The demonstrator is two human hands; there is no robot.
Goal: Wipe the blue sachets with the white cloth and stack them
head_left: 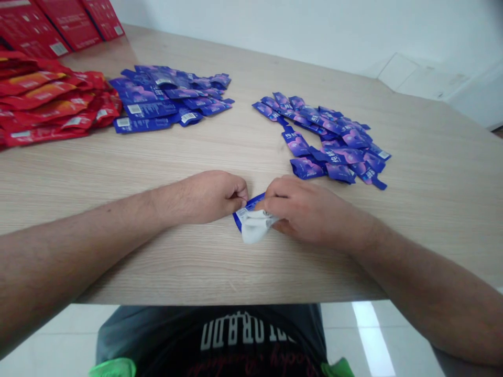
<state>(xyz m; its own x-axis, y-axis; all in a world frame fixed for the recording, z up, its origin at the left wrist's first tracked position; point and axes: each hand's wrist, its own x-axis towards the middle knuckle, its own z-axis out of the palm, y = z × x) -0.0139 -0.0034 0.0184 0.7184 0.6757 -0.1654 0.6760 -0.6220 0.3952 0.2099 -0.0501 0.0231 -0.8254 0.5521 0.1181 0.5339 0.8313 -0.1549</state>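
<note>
Left hand (pixel 220 198) pinches 1 blue packet (pixel 255 201) at its 10 o'clock edge, fingertips together. Right hand (pixel 302 207) pinches a white cloth (pixel 253 230) and covers the packet's 3 o'clock side. Packet position: on the table (pixel 168 272), between the 2 hands, at 3 o'clock from the left and 9 o'clock from the right. Its visible strip runs from 8 to 2 o'clock; full long axis hidden. Neither hand is clearly nearer. Packet pile (pixel 341 156): 2 o'clock, apart.

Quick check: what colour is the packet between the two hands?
The packet is blue, with a white barcode patch; see the head view.
</note>
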